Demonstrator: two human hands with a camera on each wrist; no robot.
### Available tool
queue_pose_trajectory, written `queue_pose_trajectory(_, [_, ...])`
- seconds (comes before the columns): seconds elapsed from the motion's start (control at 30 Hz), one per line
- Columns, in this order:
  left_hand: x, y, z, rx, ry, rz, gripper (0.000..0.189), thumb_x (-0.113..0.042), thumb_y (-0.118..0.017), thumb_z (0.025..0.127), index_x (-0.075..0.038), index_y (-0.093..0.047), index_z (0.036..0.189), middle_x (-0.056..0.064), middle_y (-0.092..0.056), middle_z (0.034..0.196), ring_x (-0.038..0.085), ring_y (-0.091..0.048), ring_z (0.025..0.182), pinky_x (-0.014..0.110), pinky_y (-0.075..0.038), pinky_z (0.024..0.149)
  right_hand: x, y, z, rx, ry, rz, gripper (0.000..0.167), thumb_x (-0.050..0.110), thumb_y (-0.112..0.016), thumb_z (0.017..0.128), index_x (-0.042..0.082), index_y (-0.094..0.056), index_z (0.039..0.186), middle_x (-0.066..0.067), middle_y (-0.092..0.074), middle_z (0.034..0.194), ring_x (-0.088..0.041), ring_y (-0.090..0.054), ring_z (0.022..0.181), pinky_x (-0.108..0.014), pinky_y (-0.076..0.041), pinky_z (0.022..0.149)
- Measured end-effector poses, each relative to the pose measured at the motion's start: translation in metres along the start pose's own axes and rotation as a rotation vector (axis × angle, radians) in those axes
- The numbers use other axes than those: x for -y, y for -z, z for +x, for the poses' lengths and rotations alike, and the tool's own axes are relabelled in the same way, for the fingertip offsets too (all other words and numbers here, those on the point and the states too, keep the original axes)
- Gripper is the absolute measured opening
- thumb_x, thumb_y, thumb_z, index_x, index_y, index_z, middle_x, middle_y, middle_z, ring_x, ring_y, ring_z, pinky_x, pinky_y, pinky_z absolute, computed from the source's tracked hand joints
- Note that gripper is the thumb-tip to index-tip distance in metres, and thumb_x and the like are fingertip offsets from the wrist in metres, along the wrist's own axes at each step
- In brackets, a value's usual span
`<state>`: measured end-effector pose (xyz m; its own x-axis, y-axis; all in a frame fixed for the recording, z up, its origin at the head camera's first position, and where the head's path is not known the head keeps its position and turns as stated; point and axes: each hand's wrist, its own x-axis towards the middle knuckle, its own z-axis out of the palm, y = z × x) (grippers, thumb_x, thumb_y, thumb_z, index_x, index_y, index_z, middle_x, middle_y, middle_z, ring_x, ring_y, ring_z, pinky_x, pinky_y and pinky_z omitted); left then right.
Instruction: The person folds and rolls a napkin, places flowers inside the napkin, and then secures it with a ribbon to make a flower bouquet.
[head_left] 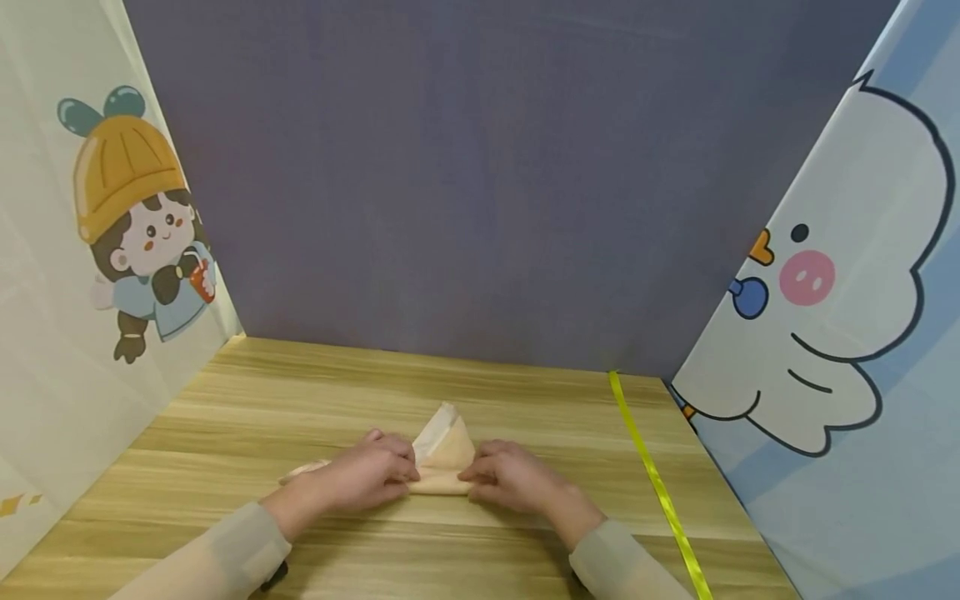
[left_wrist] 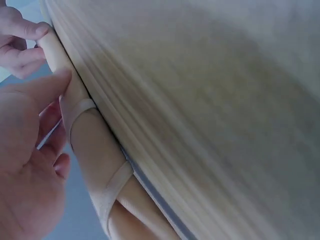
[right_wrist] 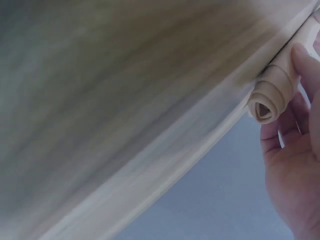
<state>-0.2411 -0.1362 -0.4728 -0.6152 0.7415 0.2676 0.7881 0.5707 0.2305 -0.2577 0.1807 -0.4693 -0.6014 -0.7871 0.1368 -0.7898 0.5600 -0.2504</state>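
A piece of beige cloth (head_left: 438, 481) lies on the table, its near part rolled into a narrow tube. From the roll's far side a pale, pointed flap (head_left: 450, 444) spreads out flat. My left hand (head_left: 367, 472) grips the roll on the left, thumb on the near side. On the right my right hand (head_left: 517, 477) pinches the roll between thumb and fingers. In the left wrist view, thin bands cross the rolled cloth (left_wrist: 92, 135). The right wrist view shows the roll's spiral end (right_wrist: 272, 92). Another bit of the cloth (head_left: 303, 471) sticks out left, partly hidden by my left hand.
A yellow strip (head_left: 660, 487) runs front to back along the right of the wood-grain table (head_left: 360, 375). A dark grey panel (head_left: 450, 183) stands behind. Side panels with cartoon figures, a child (head_left: 153, 258) and a white bird (head_left: 855, 275), flank the table.
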Motion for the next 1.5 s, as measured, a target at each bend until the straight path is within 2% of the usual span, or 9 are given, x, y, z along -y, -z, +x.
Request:
queue_pose_trajectory(0.23, [0.0004, -0.0004, 0.0019, -0.017, 0.024, -0.052, 0.013, -0.016, -0.08, 0.1, -0.022, -0.083, 0.111, -0.015, -0.082, 0.107, -0.002, -0.072, 0.098, 0.031, -0.039, 0.087, -0.0001, 0.0043, 0.0009, 0.015, 0.009, 0.016, 0.02, 0.024, -0.077, 0.105, 0.016, -0.084, 0.122, 0.002, -0.081, 0.119, -0.011, -0.074, 0.112, -0.031, -0.06, 0.099])
queue_pose_trajectory(0.47, [0.0007, -0.0025, 0.002, -0.034, 0.041, -0.094, 0.009, -0.016, -0.077, 0.102, -0.025, -0.077, 0.103, -0.018, -0.08, 0.101, -0.008, -0.067, 0.091, 0.031, -0.036, 0.086, -0.0007, 0.0039, 0.0017, 0.002, -0.02, 0.069, 0.017, 0.019, -0.076, 0.105, 0.023, -0.076, 0.121, 0.006, -0.083, 0.105, 0.004, -0.064, 0.082, -0.018, -0.054, 0.076])
queue_pose_trajectory(0.63, [-0.0013, -0.0004, 0.0049, -0.02, 0.053, -0.076, 0.011, -0.013, -0.075, 0.103, -0.022, -0.081, 0.104, -0.013, -0.082, 0.106, -0.002, -0.071, 0.097, 0.034, -0.04, 0.087, -0.001, 0.0031, 0.002, 0.027, -0.055, 0.014, 0.016, 0.024, -0.074, 0.107, 0.028, -0.081, 0.121, 0.012, -0.081, 0.118, 0.001, -0.069, 0.095, -0.025, -0.057, 0.088])
queue_pose_trajectory(0.77, [-0.0057, 0.0038, 0.0088, 0.015, 0.072, -0.06, 0.012, -0.01, -0.075, 0.102, -0.019, -0.082, 0.106, -0.009, -0.082, 0.107, 0.002, -0.072, 0.099, 0.034, -0.042, 0.088, 0.0003, 0.0034, 0.0018, 0.061, -0.083, -0.042, 0.019, 0.028, -0.071, 0.109, 0.03, -0.081, 0.125, 0.013, -0.078, 0.12, -0.004, -0.07, 0.107, -0.035, -0.057, 0.101])
queue_pose_trajectory(0.93, [-0.0089, 0.0063, 0.0101, 0.069, 0.088, -0.046, 0.016, -0.023, -0.084, 0.095, -0.018, -0.081, 0.11, -0.008, -0.076, 0.11, 0.0, -0.063, 0.095, 0.032, -0.038, 0.088, 0.001, 0.0017, 0.001, 0.04, -0.076, -0.079, 0.025, 0.039, -0.08, 0.102, 0.028, -0.083, 0.124, 0.012, -0.069, 0.115, -0.003, -0.058, 0.1, -0.029, -0.053, 0.095])
queue_pose_trajectory(1.03, [-0.0086, 0.0046, 0.0097, 0.054, 0.064, -0.009, 0.021, -0.028, -0.089, 0.092, -0.018, -0.08, 0.109, -0.007, -0.07, 0.115, 0.005, -0.061, 0.101, 0.033, -0.037, 0.09, 0.0012, 0.0015, 0.0023, 0.027, -0.06, -0.086, 0.03, 0.041, -0.085, 0.097, 0.025, -0.084, 0.122, 0.012, -0.065, 0.11, -0.001, -0.051, 0.094, -0.026, -0.05, 0.091])
queue_pose_trajectory(1.13, [-0.0087, 0.0025, 0.0098, 0.008, 0.026, 0.053, 0.018, -0.025, -0.09, 0.091, -0.019, -0.081, 0.106, -0.007, -0.067, 0.116, 0.01, -0.059, 0.106, 0.034, -0.039, 0.092, 0.0017, 0.0021, 0.0033, 0.03, -0.051, -0.091, 0.027, 0.036, -0.084, 0.098, 0.023, -0.084, 0.122, 0.012, -0.065, 0.105, 0.0, -0.051, 0.091, -0.028, -0.052, 0.093])
queue_pose_trajectory(1.27, [-0.0079, -0.0002, 0.0096, -0.023, 0.002, 0.098, 0.012, -0.021, -0.086, 0.094, -0.021, -0.081, 0.106, -0.01, -0.073, 0.11, 0.01, -0.065, 0.105, 0.033, -0.04, 0.09, 0.0019, 0.0029, 0.004, 0.038, -0.043, -0.076, 0.024, 0.032, -0.079, 0.103, 0.021, -0.084, 0.124, 0.011, -0.07, 0.103, 0.002, -0.054, 0.086, -0.028, -0.054, 0.091])
queue_pose_trajectory(1.5, [-0.0059, -0.0005, 0.0064, -0.061, 0.004, -0.013, 0.011, -0.014, -0.081, 0.1, -0.023, -0.078, 0.106, -0.013, -0.082, 0.103, 0.001, -0.074, 0.096, 0.032, -0.038, 0.087, 0.0001, 0.0041, 0.004, 0.007, 0.003, -0.031, 0.019, 0.022, -0.076, 0.105, 0.019, -0.079, 0.123, 0.004, -0.081, 0.109, -0.005, -0.071, 0.095, -0.03, -0.059, 0.091])
